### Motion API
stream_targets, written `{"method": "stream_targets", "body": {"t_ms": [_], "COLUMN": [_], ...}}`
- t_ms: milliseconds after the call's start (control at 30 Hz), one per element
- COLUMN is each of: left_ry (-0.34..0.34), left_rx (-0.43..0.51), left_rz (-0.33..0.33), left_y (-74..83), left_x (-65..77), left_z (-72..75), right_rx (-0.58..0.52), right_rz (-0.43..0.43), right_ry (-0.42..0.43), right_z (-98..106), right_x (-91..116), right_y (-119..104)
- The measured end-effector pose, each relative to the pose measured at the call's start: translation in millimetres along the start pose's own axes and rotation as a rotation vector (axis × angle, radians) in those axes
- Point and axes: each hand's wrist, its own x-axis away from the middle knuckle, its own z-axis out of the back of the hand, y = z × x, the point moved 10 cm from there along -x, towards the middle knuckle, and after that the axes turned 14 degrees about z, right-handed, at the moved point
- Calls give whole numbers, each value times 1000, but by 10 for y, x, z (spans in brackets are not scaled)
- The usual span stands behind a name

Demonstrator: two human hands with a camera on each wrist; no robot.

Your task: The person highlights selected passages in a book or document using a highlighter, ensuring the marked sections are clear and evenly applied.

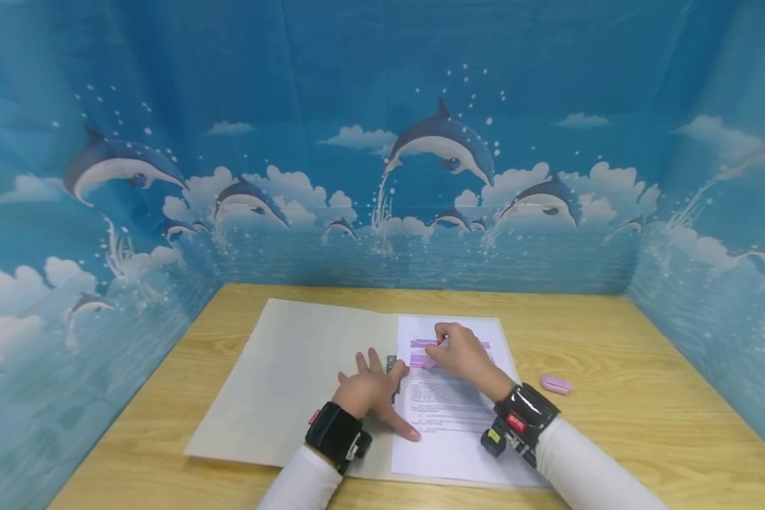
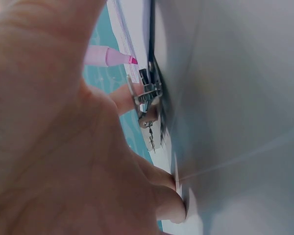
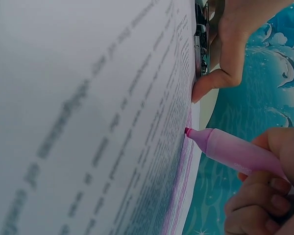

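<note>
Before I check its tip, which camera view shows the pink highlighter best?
The right wrist view: the highlighter shows large, from its tip to where the right hand grips it. The left wrist view shows only its tip end, the left hand hiding the rest; the head view shows it small, partly covered by the right hand.

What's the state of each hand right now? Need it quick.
Left hand: open, spread across the folder and printed page.
Right hand: closed, holding the uncapped pink highlighter.
</note>
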Motion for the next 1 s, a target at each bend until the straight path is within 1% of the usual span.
{"method": "stream_targets", "body": {"t_ms": [100, 367, 700, 833, 1000], "left_ry": [-6, -13, -8, -4, -8], "left_rx": [-5, -3, 4, 6, 11], "left_rz": [0, 6, 6, -2, -10], "left_y": [3, -2, 9, 13, 17], "left_x": [3, 17, 42, 46, 63], "left_z": [-6, -3, 20, 25, 33], "right_rx": [3, 23, 26, 40, 46], "right_rz": [-8, -50, -81, -81, -61], "right_ry": [4, -19, -27, -17, 1], "right_z": [24, 46, 101, 133, 186], "right_x": [18, 60, 112, 136, 166], "right_y": [28, 125, 174, 217, 253]}}
